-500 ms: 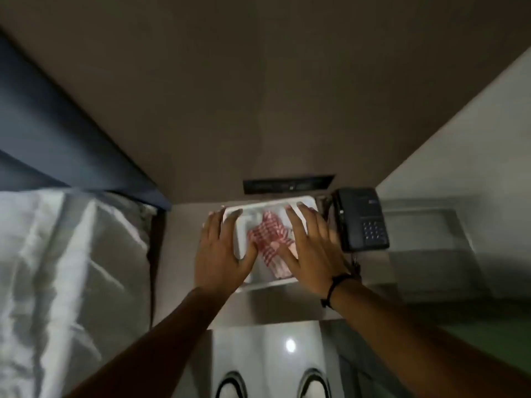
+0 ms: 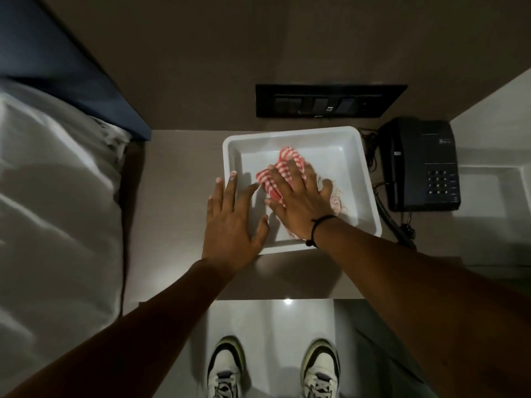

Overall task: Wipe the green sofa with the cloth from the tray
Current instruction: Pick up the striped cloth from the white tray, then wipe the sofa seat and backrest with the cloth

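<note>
right hand [image 2: 298, 202] spread flat on the red-striped cloth [image 2: 280, 170] inside the white tray [image 2: 290, 133], not yet gripping, likely gathering it; left hand [image 2: 232, 219] open over tray's left rim, probably steadying it on the counter [image 2: 178, 196].

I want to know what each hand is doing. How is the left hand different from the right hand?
The left hand lies at the white tray's left edge, while the right hand is inside the tray. The left hand touches no cloth; the right hand presses flat on the red-striped cloth. Only the right wrist wears a black band. Both hands are spread open, palms down.
</note>
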